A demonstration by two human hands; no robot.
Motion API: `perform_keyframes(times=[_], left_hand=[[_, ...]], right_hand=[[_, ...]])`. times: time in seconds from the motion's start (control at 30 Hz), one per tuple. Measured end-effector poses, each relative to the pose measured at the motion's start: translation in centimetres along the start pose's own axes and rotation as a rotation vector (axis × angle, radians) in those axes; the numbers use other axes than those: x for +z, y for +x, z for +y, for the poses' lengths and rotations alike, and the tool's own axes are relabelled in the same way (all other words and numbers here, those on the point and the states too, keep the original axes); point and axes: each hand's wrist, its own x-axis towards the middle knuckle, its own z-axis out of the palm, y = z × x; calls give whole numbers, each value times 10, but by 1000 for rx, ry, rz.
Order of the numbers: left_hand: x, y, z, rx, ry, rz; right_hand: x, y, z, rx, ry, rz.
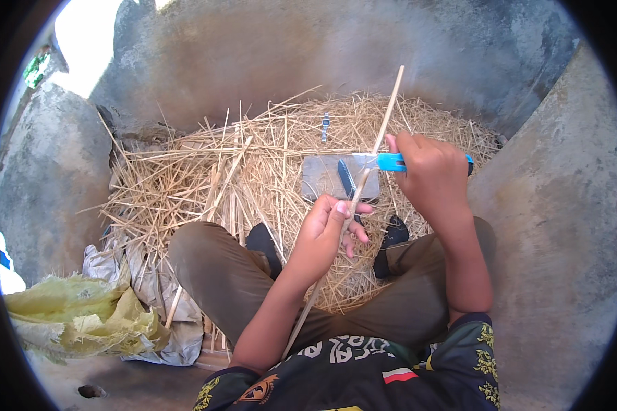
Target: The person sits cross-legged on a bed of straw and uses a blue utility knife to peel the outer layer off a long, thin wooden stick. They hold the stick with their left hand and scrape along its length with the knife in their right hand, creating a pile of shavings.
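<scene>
My left hand point(324, 229) pinches a long, pale straw-coloured stalk point(389, 113) between thumb and forefinger, its other fingers loosely spread. The stalk slants from beside my left elbow up to the far right. Wrapped in my right hand point(428, 171) is a blue-handled utility knife point(391, 162). Its blade points left and meets the stalk a little above my left hand; how deep it sits I cannot tell. Beyond and below the hands lies a flat grey block point(315, 179) with a dark, narrow, ridged object point(346, 177) on it, partly hidden by the stalk.
Loose straw point(185, 171) covers the floor between my bent legs and the curved concrete wall point(308, 55). A wristwatch point(325, 127) lies on it beyond the block. Torn yellow sacking point(82, 315) and crumpled grey sheeting point(185, 335) lie at the left.
</scene>
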Motion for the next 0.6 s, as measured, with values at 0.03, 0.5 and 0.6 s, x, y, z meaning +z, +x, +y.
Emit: perform_keyframes(times=[0.03,0.5,0.6], left_hand=[[-7,4,-5,-63,13,30],[-5,5,5,-7,-97,178],[-4,5,5,-21,-129,201]], right_hand=[[0,0,-2,-8,6,4],[26,-17,-31,-152,26,-136],[26,-17,-32,-153,16,-141]])
